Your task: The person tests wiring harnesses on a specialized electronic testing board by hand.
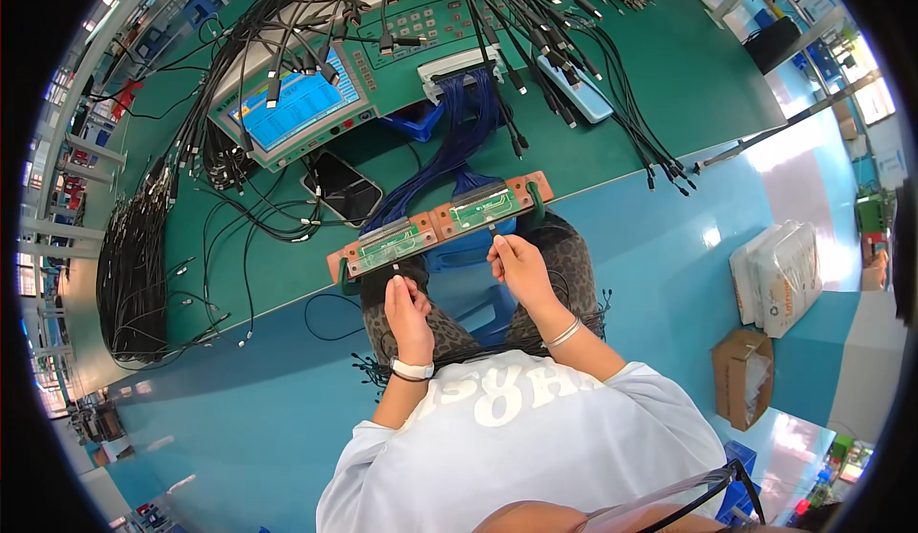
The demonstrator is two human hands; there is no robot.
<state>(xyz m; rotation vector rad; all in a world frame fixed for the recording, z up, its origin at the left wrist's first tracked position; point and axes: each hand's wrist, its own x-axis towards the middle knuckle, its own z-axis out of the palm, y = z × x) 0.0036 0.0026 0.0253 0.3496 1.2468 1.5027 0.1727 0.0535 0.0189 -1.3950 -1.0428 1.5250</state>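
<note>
A long copper-coloured test fixture (436,223) with two green circuit boards lies along the table's front edge, just ahead of my hands. My left hand (409,315) pinches a small cable connector (396,267) at the near edge of the left board. In my right hand (521,270), closed in a pinch, is a dark cable connector (493,231) at the near edge of the right board. Whether either connector is fully seated, I cannot tell. Bundled blue wires (449,141) run from the fixture back to a tester (296,112) with a lit screen. Black cables lie across my lap.
Many black cables (545,17) drape over the tester, and a thick bundle (134,275) hangs at the table's left end. A phone (342,189) lies behind the fixture; a light-blue case (579,93) sits farther right. White bags (776,275) and a cardboard box (744,375) stand on the floor.
</note>
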